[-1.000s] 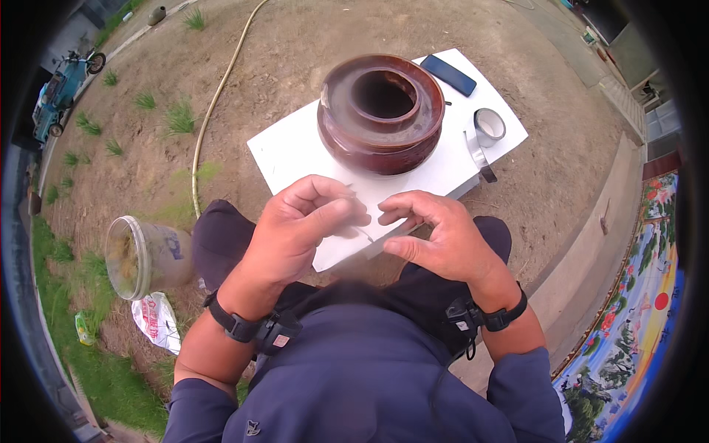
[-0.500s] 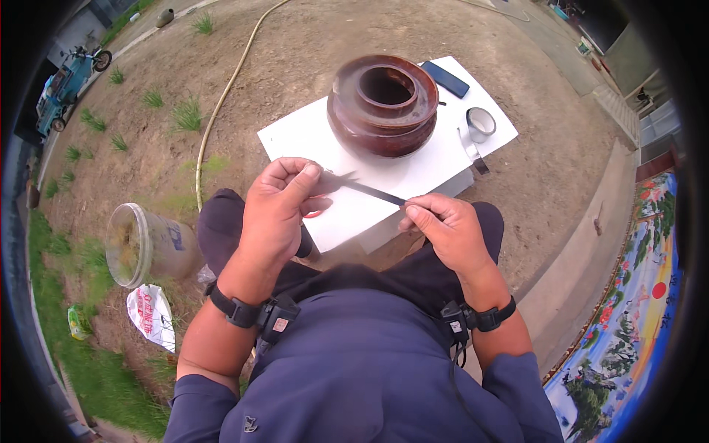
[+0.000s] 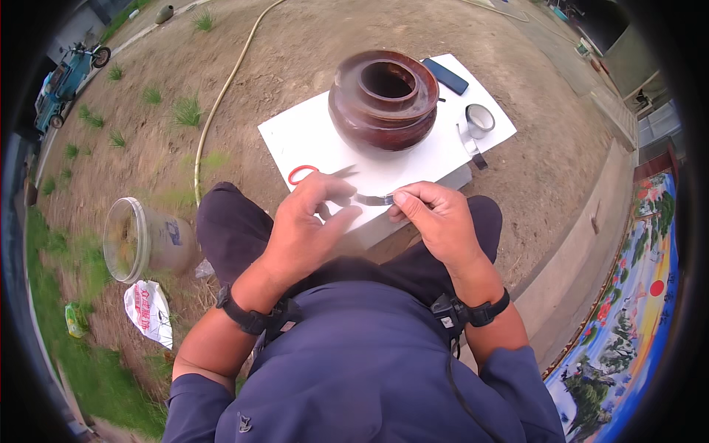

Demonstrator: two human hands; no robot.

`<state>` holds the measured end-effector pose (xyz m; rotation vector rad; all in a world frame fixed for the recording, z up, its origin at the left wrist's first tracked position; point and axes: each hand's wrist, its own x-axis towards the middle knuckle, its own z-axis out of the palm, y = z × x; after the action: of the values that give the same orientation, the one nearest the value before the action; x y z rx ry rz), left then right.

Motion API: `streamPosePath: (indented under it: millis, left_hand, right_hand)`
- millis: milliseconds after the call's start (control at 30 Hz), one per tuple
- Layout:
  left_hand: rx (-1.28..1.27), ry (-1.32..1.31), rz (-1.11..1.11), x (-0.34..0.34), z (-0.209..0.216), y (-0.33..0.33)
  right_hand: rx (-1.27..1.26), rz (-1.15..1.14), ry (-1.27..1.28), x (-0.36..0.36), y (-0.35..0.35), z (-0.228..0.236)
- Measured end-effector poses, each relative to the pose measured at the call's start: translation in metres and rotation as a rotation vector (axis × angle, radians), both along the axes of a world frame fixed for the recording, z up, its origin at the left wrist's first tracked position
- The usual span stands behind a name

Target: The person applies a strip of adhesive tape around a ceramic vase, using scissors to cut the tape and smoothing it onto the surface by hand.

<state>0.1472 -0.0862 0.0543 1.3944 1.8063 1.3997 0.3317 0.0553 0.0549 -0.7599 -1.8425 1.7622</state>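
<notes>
The short grey strip of tape point(image 3: 373, 199) now spans between both hands, shorter than a moment ago (folded, perhaps). The right hand point(image 3: 436, 221) pinches its end; the left hand point(image 3: 306, 221) curls fingers point(image 3: 325, 193) around the other.

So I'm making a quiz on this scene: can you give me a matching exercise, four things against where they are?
Things:
1. brown ceramic pot
2. tape roll
3. plastic bucket
4. red-handled scissors

Places:
A. on the ground by the person's left leg
B. white board's right edge
C. middle of the white board
D. on the board, just beyond the left hand

Pairs: 1-C, 2-B, 3-A, 4-D
</notes>
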Motion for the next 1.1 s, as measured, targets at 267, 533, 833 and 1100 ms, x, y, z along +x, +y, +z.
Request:
streamPosePath:
  millis: [267, 533, 833, 1100]
  left_hand:
    - [0.174, 0.261, -0.1, 0.012, 0.006, 0.012]
    - [-0.048, -0.274, -0.081, 0.015, 0.007, 0.004]
    - [-0.084, -0.653, -0.236, 0.01, 0.004, 0.005]
    - [-0.08, -0.603, -0.199, 0.009, 0.012, 0.006]
  right_hand:
    - [-0.077, 0.068, 0.029, -0.009, -0.009, -0.003]
    - [-0.126, 0.011, 0.197, -0.008, -0.013, 0.004]
    - [-0.104, 0.114, 0.188, -0.009, -0.01, 0.004]
    - [0.021, 0.086, 0.15, -0.009, -0.013, 0.003]
